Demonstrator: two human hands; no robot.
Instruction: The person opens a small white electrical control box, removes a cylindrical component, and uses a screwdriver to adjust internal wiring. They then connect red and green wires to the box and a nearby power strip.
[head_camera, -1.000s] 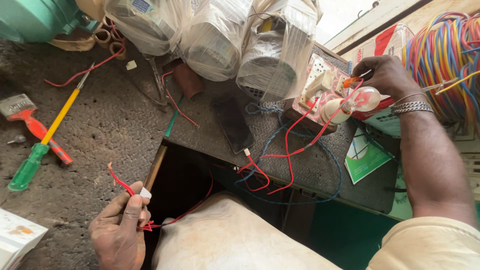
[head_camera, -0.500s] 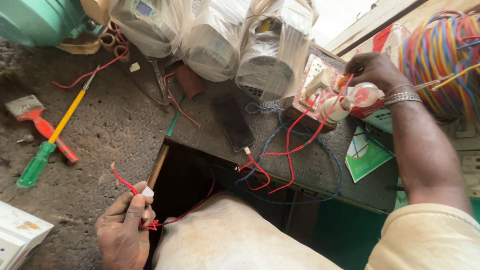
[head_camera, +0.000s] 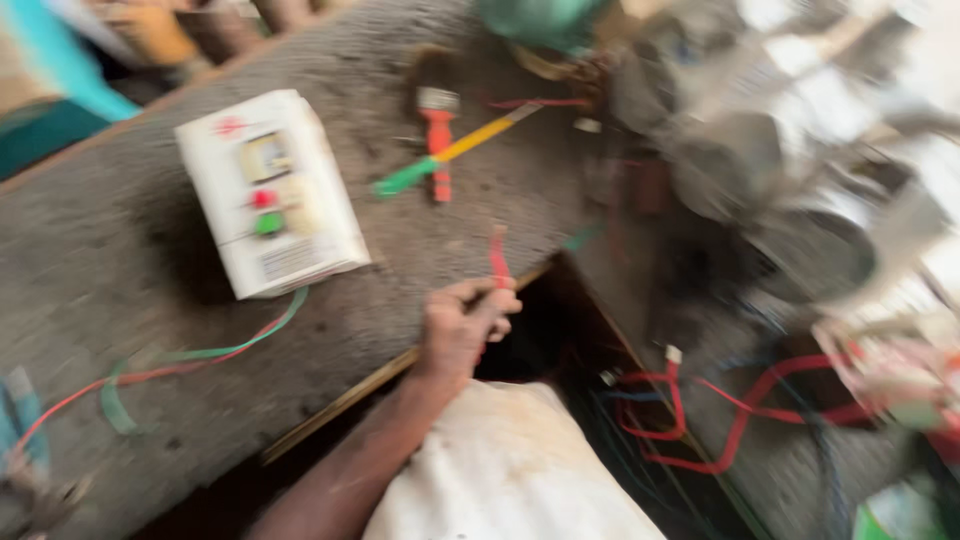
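Head view came through heavily smeared, so I read only the coarse shapes. My left hand (head_camera: 462, 328) sat at the edge of the rough, gritty grey surface (head_camera: 130, 330), fingers curled shut around a thin red insulated wire (head_camera: 497, 258) that stuck up stiffly just above the knuckles. My right hand was out of the picture. Near the left hand lay a boxy white plastic control unit with a small meter and one red and one green round button (head_camera: 268, 190). Farther off lay a screwdriver with a green handle and yellow shaft (head_camera: 448, 155), crossing a red-handled brush (head_camera: 438, 140). Loose red wire loops (head_camera: 740, 410) lay tangled to the right.
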